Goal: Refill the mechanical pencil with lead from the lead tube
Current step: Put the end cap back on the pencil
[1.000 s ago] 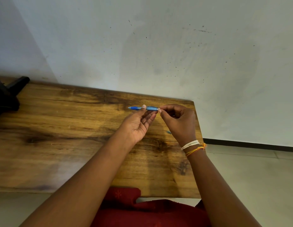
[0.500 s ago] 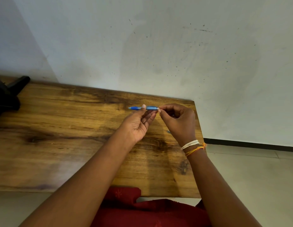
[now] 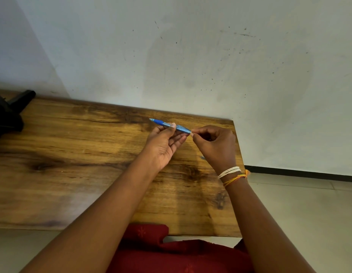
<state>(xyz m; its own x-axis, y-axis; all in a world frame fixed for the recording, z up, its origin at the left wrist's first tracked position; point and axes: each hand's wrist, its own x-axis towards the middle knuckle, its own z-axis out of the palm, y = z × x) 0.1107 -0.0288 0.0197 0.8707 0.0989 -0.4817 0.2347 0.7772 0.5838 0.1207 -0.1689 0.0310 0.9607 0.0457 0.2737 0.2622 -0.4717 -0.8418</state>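
A blue mechanical pencil (image 3: 167, 124) is held above the wooden table (image 3: 82, 154), tip pointing left and slightly up. My left hand (image 3: 163, 143) grips its barrel between thumb and fingers. My right hand (image 3: 214, 146) pinches at the pencil's rear end with thumb and forefinger; what lies between those fingertips is too small to make out. A small blue-grey object (image 3: 202, 157) lies on the table, mostly hidden behind my right hand; I cannot tell if it is the lead tube.
A black object (image 3: 7, 113) sits at the table's far left. The table's right edge (image 3: 238, 154) is just beside my right hand, with tiled floor beyond. A white wall stands directly behind the table. Red cloth (image 3: 171, 253) covers my lap.
The pencil has tilted, its tip rising to the left and its rear end dropping toward my right hand. Both hands stay in nearly the same place.
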